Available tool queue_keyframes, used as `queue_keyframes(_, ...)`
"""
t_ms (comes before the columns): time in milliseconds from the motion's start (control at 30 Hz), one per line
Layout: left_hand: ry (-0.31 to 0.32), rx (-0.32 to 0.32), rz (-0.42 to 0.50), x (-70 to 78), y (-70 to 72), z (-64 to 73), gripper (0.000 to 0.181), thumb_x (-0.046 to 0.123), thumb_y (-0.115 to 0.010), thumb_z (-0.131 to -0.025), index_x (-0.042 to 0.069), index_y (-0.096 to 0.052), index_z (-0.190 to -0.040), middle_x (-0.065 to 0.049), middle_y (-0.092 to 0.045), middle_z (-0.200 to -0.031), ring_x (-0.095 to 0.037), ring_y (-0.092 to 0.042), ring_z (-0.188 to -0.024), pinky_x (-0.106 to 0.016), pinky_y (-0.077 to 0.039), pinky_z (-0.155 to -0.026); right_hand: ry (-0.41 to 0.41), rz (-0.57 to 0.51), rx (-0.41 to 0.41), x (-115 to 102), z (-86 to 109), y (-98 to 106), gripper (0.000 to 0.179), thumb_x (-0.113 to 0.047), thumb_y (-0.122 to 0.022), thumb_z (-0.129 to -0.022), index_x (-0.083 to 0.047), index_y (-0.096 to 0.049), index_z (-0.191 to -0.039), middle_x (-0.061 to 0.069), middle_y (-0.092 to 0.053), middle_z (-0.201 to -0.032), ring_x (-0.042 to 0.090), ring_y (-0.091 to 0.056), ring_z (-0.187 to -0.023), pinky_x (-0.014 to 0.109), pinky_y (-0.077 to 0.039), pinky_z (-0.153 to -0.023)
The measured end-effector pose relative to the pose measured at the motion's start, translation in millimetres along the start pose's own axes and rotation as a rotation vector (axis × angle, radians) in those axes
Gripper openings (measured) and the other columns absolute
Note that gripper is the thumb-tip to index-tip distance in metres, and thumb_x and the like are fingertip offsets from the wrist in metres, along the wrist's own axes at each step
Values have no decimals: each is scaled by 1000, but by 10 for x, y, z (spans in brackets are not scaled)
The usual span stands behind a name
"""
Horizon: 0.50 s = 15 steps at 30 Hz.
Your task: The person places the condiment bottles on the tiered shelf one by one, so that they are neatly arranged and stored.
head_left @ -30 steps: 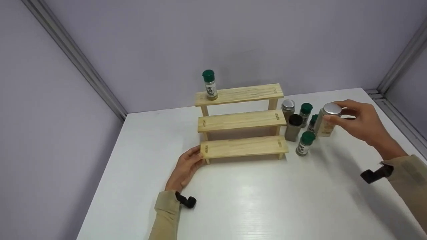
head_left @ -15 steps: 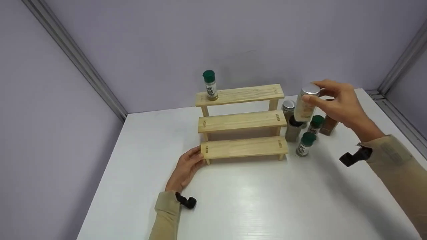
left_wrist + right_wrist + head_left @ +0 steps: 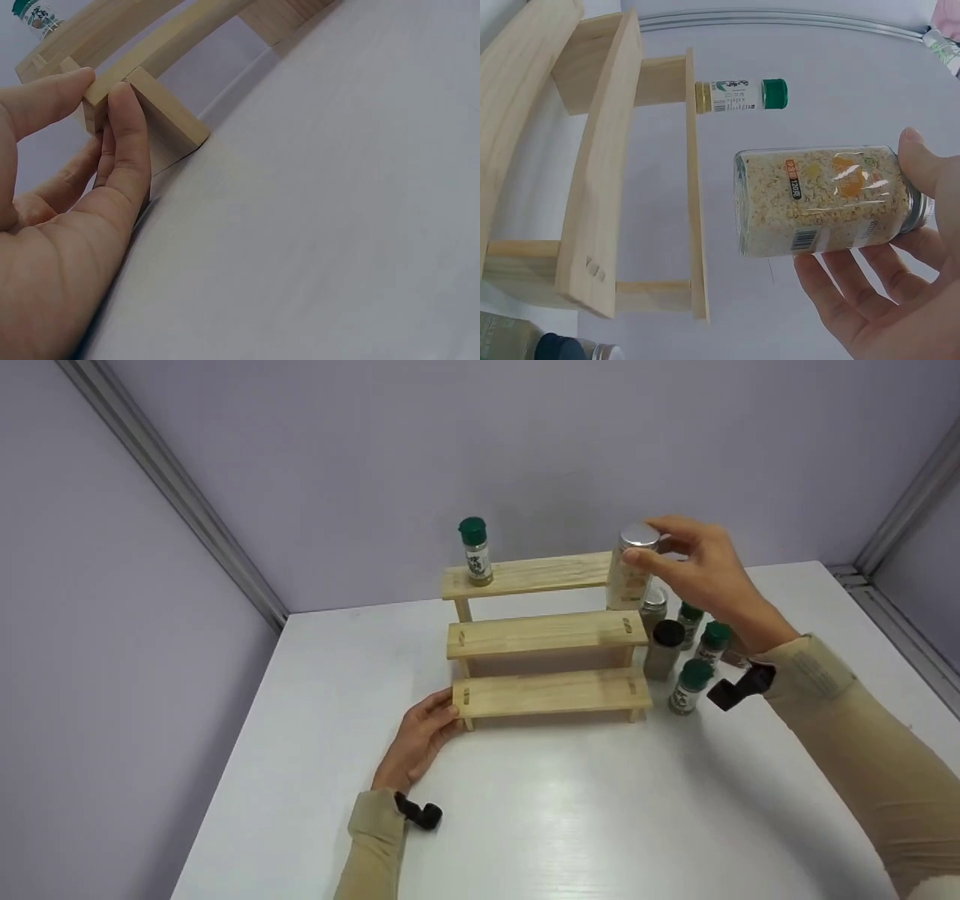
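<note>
A glass jar with a silver lid and pale granules inside is held by my right hand, thumb and fingers round its upper part. In the right wrist view the jar stands off the top board of the stepped wooden rack, with a gap between. My left hand pinches the left end of the rack's lowest board, thumb above and fingers below, as the left wrist view shows. On the top board's left end stands a small green-capped spice bottle.
Right of the rack, several containers stand close together: a black-lidded jar, a silver-lidded jar and green-capped bottles. A reddish-brown container is mostly hidden behind my right wrist. Walls enclose the white table at the back and sides.
My right hand has lifted the silver-lidded jar from among the containers and carried it up and left to the rack's top right end. The left hand stays on the rack.
</note>
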<state>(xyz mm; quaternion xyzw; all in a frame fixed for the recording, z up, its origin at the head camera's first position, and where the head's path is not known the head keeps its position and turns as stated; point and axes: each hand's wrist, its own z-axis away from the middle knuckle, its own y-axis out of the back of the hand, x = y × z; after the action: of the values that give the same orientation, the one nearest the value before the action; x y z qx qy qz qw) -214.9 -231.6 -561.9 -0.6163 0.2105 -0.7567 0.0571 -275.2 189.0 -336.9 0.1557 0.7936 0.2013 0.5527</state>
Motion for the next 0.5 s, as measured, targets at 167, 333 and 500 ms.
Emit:
queue_keyframes(167, -9, -7, 5, 3, 3, 0, 57, 6, -65, -107, -5, -42, -158, -14, -60, -139, -18, -66, -117, -26, -59, -94, 18, 9, -18, -113, -158, -117, 58, -41, -76, -101, -12, -63, -150, 11, -64, -142, 19, -67, -121, 26, -55, -94)
queue_keyframes(333, -9, -7, 3, 12, -3, 10, 58, 6, -64, -107, -5, -41, -159, -13, -59, -140, -18, -65, -118, -26, -59, -96, 45, -11, -36, -221, -290, -274, 55, -38, -75, -102, -12, -64, -149, 11, -65, -138, 25, -67, -121, 35, -55, -99)
queue_keyframes(500, 3, -5, -6, -4, 5, 23, 58, 8, -63, -108, -4, -39, -160, -13, -58, -141, -19, -64, -119, -26, -58, -97, 25, -26, -59, -268, -366, -418, 61, -39, -74, -103, -10, -58, -154, 15, -59, -150, 30, -65, -125, 49, -54, -107)
